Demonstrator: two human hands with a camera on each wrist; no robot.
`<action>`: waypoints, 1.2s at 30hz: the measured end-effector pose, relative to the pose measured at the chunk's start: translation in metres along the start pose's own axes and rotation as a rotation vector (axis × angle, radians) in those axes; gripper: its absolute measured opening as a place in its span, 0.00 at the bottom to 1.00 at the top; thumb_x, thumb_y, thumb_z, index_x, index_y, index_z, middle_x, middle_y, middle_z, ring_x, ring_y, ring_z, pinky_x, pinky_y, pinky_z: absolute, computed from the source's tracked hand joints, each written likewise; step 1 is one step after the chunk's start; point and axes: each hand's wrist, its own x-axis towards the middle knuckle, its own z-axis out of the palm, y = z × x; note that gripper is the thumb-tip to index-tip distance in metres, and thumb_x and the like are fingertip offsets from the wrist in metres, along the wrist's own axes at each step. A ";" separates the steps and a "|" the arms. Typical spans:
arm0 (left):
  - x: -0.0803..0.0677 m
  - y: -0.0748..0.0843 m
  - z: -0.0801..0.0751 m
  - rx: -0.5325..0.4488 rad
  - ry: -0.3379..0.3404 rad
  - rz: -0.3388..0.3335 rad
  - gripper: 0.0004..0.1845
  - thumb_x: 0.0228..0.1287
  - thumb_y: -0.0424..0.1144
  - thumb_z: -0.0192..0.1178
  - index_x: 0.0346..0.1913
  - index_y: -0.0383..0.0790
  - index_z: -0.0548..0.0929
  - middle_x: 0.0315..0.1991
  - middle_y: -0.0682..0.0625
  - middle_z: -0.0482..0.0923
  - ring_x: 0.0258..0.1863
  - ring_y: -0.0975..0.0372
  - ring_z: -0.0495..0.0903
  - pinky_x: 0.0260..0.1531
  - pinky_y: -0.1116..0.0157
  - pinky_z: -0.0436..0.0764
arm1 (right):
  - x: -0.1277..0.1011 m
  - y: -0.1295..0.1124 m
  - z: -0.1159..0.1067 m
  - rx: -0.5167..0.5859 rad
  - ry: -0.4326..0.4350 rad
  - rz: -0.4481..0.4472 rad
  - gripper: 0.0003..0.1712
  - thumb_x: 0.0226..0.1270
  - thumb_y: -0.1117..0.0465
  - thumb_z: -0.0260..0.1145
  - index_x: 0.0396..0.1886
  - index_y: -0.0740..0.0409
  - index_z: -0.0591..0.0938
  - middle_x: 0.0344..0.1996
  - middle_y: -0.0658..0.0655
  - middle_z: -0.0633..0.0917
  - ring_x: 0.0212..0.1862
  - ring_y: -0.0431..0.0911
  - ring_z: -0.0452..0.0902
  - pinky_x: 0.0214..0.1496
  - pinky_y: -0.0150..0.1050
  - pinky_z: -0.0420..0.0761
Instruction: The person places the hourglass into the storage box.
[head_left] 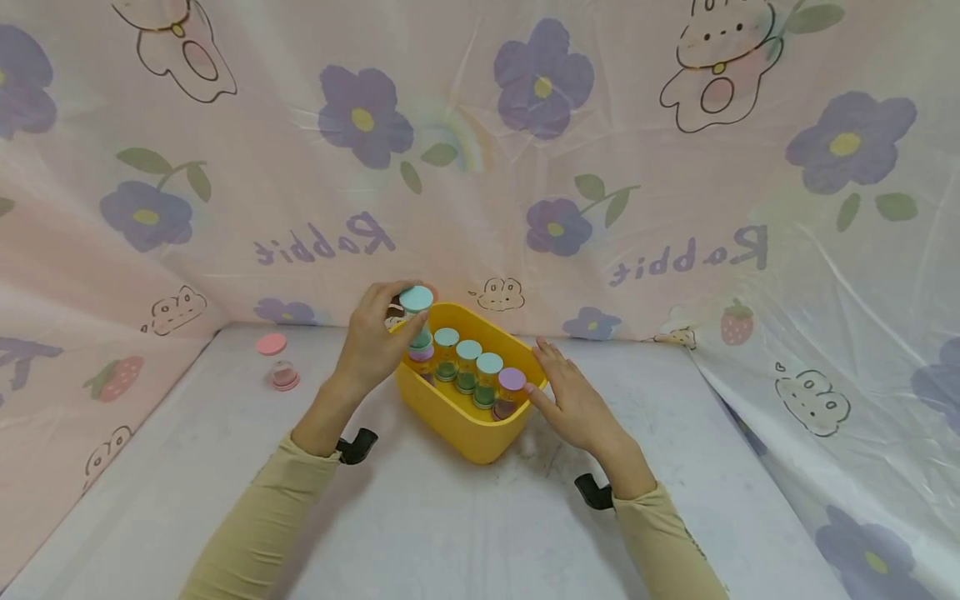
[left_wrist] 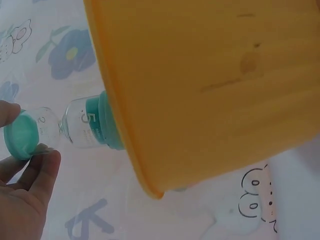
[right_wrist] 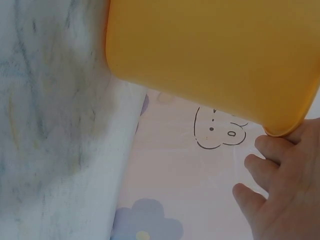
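Already my left hand [head_left: 375,337] pinches a teal-capped vial [head_left: 417,310] above the yellow bin [head_left: 457,429] my flat right hand [head_left: 573,400] steadies, five vials inside, one pink-capped vial [head_left: 283,371] left beyond my left.

"Rabbit" printed mirrored, purple, twice on the backdrop sheet [head_left: 480,167]: once left of centre, once at right. In the left wrist view, a "2" on the clear vial [left_wrist: 42,125] pinched by the left hand [left_wrist: 22,200], and a "5" on the next vial [left_wrist: 85,122]; smaller print beside it unreadable.
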 end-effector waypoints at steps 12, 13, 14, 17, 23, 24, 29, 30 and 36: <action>-0.004 -0.003 0.018 -0.044 -0.134 0.010 0.25 0.66 0.29 0.71 0.63 0.30 0.76 0.64 0.39 0.76 0.53 0.51 0.81 0.50 0.55 0.87 | 0.000 0.001 0.000 0.006 0.006 -0.002 0.43 0.83 0.40 0.52 0.83 0.62 0.57 0.84 0.58 0.54 0.83 0.56 0.48 0.82 0.59 0.50; -0.004 -0.003 0.019 -0.041 -0.149 0.004 0.24 0.66 0.29 0.71 0.62 0.30 0.76 0.62 0.39 0.76 0.52 0.51 0.82 0.50 0.56 0.87 | 0.000 0.001 0.000 0.007 0.006 -0.002 0.43 0.83 0.40 0.52 0.83 0.62 0.57 0.84 0.58 0.54 0.83 0.56 0.48 0.82 0.59 0.50; -0.004 -0.003 0.020 -0.036 -0.164 -0.001 0.24 0.66 0.30 0.71 0.62 0.30 0.77 0.61 0.39 0.77 0.51 0.51 0.82 0.50 0.56 0.87 | 0.000 0.001 0.000 0.007 0.007 -0.002 0.42 0.83 0.40 0.52 0.83 0.62 0.57 0.83 0.58 0.54 0.83 0.56 0.48 0.82 0.59 0.50; -0.004 -0.005 0.021 -0.034 -0.216 -0.029 0.23 0.66 0.30 0.71 0.61 0.29 0.77 0.56 0.40 0.78 0.50 0.52 0.82 0.51 0.57 0.87 | 0.000 0.001 -0.001 0.006 0.004 -0.001 0.42 0.83 0.40 0.52 0.83 0.62 0.57 0.84 0.58 0.54 0.83 0.56 0.47 0.82 0.59 0.50; -0.002 -0.008 0.019 -0.010 -0.338 -0.071 0.22 0.67 0.33 0.71 0.60 0.31 0.78 0.52 0.42 0.79 0.47 0.53 0.83 0.51 0.55 0.86 | 0.000 0.000 -0.001 0.003 -0.003 0.002 0.42 0.83 0.41 0.53 0.83 0.62 0.57 0.84 0.59 0.53 0.83 0.56 0.47 0.82 0.59 0.50; -0.001 -0.009 0.019 -0.002 -0.356 -0.075 0.22 0.67 0.34 0.71 0.60 0.31 0.79 0.52 0.43 0.79 0.47 0.53 0.83 0.51 0.55 0.86 | 0.000 0.000 -0.001 0.002 -0.003 0.002 0.42 0.83 0.41 0.53 0.83 0.62 0.57 0.84 0.58 0.53 0.83 0.56 0.47 0.82 0.59 0.50; 0.004 -0.013 0.018 0.014 -0.440 -0.070 0.20 0.66 0.34 0.71 0.58 0.32 0.80 0.50 0.43 0.81 0.45 0.54 0.83 0.50 0.53 0.86 | 0.000 0.001 -0.001 0.000 -0.004 0.005 0.43 0.83 0.40 0.52 0.83 0.61 0.57 0.84 0.58 0.53 0.83 0.56 0.47 0.82 0.59 0.50; 0.005 -0.014 0.018 0.017 -0.457 -0.070 0.20 0.65 0.34 0.71 0.57 0.32 0.81 0.49 0.43 0.82 0.45 0.54 0.84 0.50 0.53 0.86 | 0.001 0.001 -0.001 -0.002 -0.002 0.003 0.43 0.83 0.40 0.52 0.83 0.61 0.57 0.84 0.58 0.53 0.83 0.56 0.47 0.82 0.59 0.50; 0.010 -0.021 0.018 0.060 -0.589 -0.087 0.22 0.65 0.37 0.72 0.58 0.31 0.81 0.52 0.43 0.82 0.48 0.53 0.84 0.50 0.53 0.87 | 0.001 0.001 -0.001 -0.001 -0.005 0.006 0.43 0.83 0.40 0.53 0.83 0.62 0.57 0.84 0.58 0.54 0.83 0.56 0.47 0.82 0.60 0.50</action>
